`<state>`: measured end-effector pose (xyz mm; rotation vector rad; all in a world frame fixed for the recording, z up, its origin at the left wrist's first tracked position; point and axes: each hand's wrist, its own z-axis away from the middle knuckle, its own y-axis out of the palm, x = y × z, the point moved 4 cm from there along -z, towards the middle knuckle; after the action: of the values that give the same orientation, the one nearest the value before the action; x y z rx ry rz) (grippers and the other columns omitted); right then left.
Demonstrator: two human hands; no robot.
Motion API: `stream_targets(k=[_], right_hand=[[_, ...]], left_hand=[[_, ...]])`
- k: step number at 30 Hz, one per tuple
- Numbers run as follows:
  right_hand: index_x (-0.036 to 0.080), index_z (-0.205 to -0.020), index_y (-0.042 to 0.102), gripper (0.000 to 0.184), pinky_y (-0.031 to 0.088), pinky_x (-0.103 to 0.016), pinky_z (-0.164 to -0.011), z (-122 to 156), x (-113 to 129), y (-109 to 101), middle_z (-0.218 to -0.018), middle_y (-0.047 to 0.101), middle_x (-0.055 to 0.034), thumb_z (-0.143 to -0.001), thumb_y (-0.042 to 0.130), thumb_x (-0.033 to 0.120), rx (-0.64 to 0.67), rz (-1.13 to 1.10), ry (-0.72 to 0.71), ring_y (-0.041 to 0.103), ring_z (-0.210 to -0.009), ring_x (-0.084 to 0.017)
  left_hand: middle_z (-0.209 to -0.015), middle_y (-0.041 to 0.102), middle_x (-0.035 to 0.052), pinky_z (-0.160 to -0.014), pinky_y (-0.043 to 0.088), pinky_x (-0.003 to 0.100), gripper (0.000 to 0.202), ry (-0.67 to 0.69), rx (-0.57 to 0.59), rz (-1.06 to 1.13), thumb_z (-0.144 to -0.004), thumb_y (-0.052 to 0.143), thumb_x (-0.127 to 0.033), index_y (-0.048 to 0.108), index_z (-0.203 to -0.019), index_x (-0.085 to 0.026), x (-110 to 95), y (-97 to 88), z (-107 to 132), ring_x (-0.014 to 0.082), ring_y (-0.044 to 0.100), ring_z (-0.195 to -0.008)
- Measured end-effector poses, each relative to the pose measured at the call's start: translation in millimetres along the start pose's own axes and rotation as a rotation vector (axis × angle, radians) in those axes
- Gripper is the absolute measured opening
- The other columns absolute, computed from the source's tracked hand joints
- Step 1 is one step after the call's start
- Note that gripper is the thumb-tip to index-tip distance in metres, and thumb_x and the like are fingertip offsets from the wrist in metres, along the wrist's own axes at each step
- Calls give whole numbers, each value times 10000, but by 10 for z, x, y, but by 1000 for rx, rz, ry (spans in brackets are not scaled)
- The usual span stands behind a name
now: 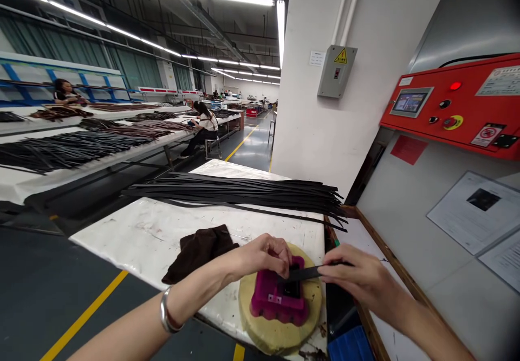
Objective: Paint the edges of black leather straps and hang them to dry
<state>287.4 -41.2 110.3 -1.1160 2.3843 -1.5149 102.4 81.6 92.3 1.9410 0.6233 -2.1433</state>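
A flat black strip [304, 274], like a strap, crosses above a purple tray [280, 313] that holds something dark. My right hand [359, 274] is closed around the strip on its right side. Over the tray, my left hand [270, 253] is pinched shut at the strip's left end. Its fingertips touch or nearly touch the strip, and what lies between them is hidden. The tray rests on a round yellowish pad [252, 326] near the table's front edge. A crumpled dark brown cloth [199, 252] lies left of the pad.
A long bundle of black strips [244, 192] spans the back of the white table [125, 236]. A red control panel [459, 106] juts out on the right, above a wood-edged frame [400, 285]. A blue bin [352, 346] stands below. Two people sit at strip-covered tables on the left.
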Motion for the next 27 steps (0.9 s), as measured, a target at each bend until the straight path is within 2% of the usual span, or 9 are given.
stream_targets(k=[2, 4, 6, 8, 11, 16, 19, 23, 27], right_hand=[[266, -1165, 625, 289, 507, -244, -729, 120, 22, 176, -989, 659, -35, -960, 537, 82, -128, -41, 2, 628, -867, -141], [256, -1205, 597, 323, 517, -248, -737, 198, 33, 342, -979, 660, -41, -958, 523, 61, -190, -97, 58, 632, -869, -146], [254, -1182, 608, 293, 518, -244, -736, 230, 28, 457, -962, 657, -39, -971, 509, 77, -227, -164, 143, 641, -868, -148], [257, -1122, 638, 232, 506, -234, -707, 232, 13, 521, -922, 655, -29, -980, 519, 116, -266, -219, 222, 646, -836, -145], [250, -1044, 669, 151, 485, -232, -668, 219, -18, 593, -861, 649, -21, -986, 542, 191, -271, -282, 325, 636, -772, -145], [233, -981, 673, 153, 483, -233, -664, 226, -18, 696, -846, 653, -29, -995, 523, 254, -231, -304, 386, 639, -772, -158], [231, -976, 671, 169, 482, -241, -673, 226, 2, 739, -846, 654, -28, -1000, 506, 255, -232, -279, 382, 643, -779, -162], [225, -974, 670, 169, 474, -250, -653, 215, 14, 796, -829, 655, -28, -999, 504, 248, -228, -263, 370, 644, -756, -164], [230, -994, 667, 156, 475, -244, -664, 205, 14, 832, -849, 666, -23, -996, 511, 221, -226, -266, 359, 651, -773, -157]], left_hand=[[-802, 670, 29, -724, 473, 286, 46, -82, 14, 28, -681, 711, -223, 726, -653, -189, 3, -36, 54, 210, 609, -863], [-914, 699, 38, -737, 478, 286, 123, -114, -50, -58, -719, 740, -307, 756, -787, -206, -20, -111, 131, 213, 619, -877], [-1095, 692, 50, -784, 483, 294, 296, -91, -243, -162, -775, 731, -434, 744, -1005, -248, -70, -252, 239, 230, 621, -958], [-1202, 660, 55, -842, 477, 308, 391, -10, -518, -223, -839, 659, -526, 696, -1135, -272, -131, -412, 392, 249, 601, -1051], [-1154, 667, 74, -898, 454, 334, 416, 128, -873, -270, -900, 566, -557, 685, -1129, -231, -153, -538, 674, 259, 593, -1059], [-1114, 649, 58, -899, 442, 321, 370, 173, -1230, -338, -916, 561, -533, 673, -1103, -234, 121, -462, 1072, 233, 590, -1002], [-1100, 646, 50, -868, 446, 298, 345, 138, -1310, -273, -923, 552, -523, 672, -1072, -235, 447, -413, 1196, 231, 585, -1025], [-919, 627, 43, -690, 439, 269, 390, 62, -1310, -88, -921, 536, -549, 678, -1046, -208, 928, -431, 1252, 183, 540, -797], [-891, 616, 36, -625, 429, 251, 395, 74, -1317, 77, -906, 560, -550, 677, -1032, -194, 1186, -463, 1277, 161, 509, -741]])
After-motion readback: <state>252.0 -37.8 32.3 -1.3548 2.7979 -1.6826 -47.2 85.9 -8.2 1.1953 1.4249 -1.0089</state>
